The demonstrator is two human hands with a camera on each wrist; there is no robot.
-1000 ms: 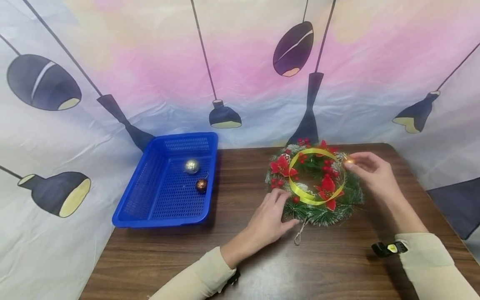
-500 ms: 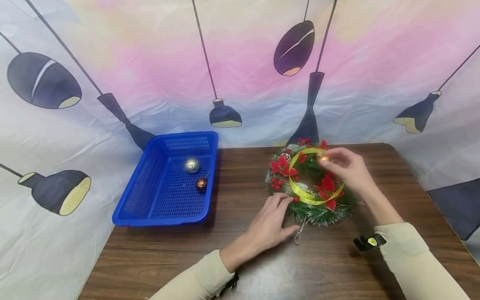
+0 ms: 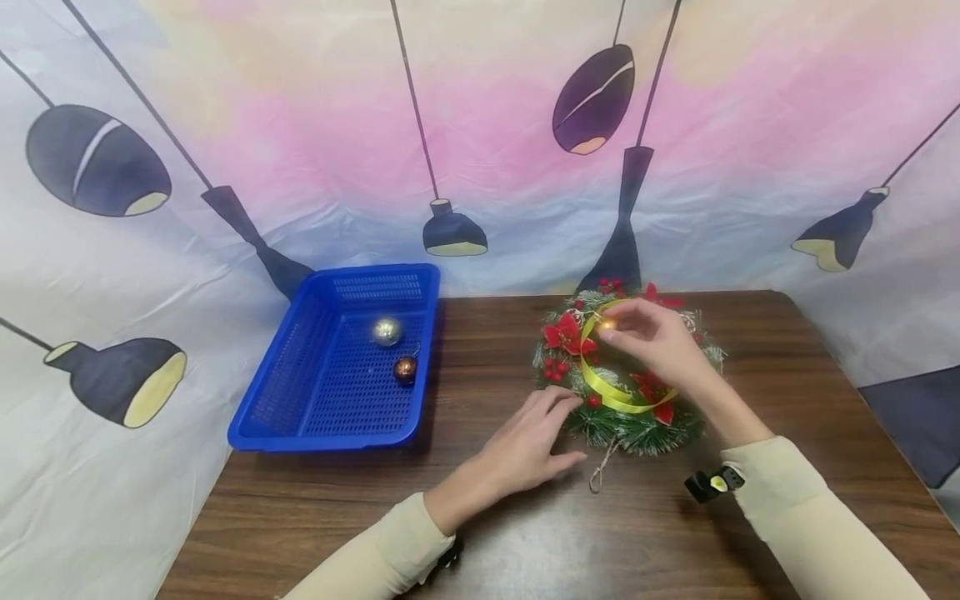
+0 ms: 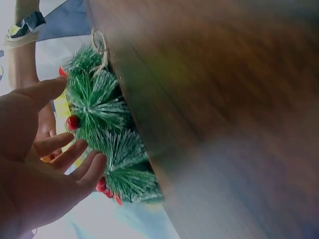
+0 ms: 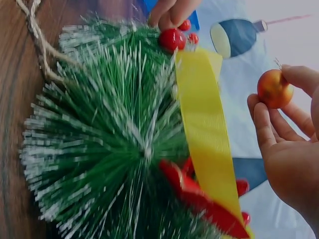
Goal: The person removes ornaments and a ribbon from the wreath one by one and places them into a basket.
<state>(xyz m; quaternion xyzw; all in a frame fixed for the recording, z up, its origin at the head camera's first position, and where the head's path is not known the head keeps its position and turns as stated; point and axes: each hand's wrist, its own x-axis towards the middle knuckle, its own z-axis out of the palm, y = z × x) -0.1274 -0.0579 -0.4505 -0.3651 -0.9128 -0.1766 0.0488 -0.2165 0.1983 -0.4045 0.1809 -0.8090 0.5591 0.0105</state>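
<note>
Pinching a small gold bauble [image 3: 607, 324] between fingertips and thumb, the right hand [image 3: 654, 340] hovered over the far left part of the wreath [image 3: 637, 429]. The right wrist view showed the bauble [image 5: 273, 88] held clear of the greenery, just above the yellow ribbon [image 5: 205, 130] that looped across the wreath's middle. The left hand [image 3: 528, 440] rested on the tabletop [image 3: 525, 533] with fingers straight and spread, holding nothing; its fingertips touched the wreath's near left edge beside a red berry [image 3: 592, 401]. From the left wrist view those fingers [image 4: 75, 159] lay against the frosted green needles [image 4: 107, 144].

The wreath lay flat on the tabletop's right half, set with red poinsettias [image 3: 562, 333] and berry clusters, a twine loop [image 3: 598, 473] trailing from its near edge. A blue basket [image 3: 285, 392] sat well apart at the left edge, with a silver bauble [image 3: 386, 331] and a copper bauble [image 3: 405, 368] lying in it, near each other but not touching. Behind hung a backdrop [image 3: 480, 142] printed with dark pendant lamps. Both arms wore cream sleeves [image 3: 810, 517].
</note>
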